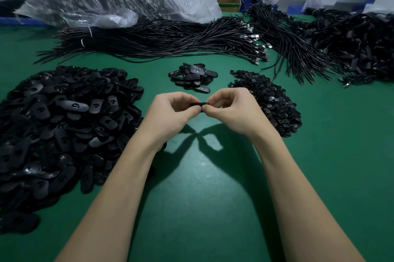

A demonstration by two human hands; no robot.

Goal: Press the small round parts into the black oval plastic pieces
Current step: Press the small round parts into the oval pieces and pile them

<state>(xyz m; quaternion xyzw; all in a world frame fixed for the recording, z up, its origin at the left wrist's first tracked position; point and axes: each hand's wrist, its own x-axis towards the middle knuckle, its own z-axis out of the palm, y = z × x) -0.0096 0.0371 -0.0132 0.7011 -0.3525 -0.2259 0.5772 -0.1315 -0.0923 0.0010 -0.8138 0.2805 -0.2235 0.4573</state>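
while raised above the green table (213, 187), pinching one black oval piece (199, 104) between curled left hand (170, 112) and right hand (232, 110) fingers at centre. oval pile (57, 125) at 9 o'clock, round parts (268, 99) at 3, finished heap (193, 77) at 12.

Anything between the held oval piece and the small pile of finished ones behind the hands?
Nothing visible. The left hand and right hand pinch the black oval piece above the green table; only bare mat lies between it and the small pile of oval pieces just beyond.
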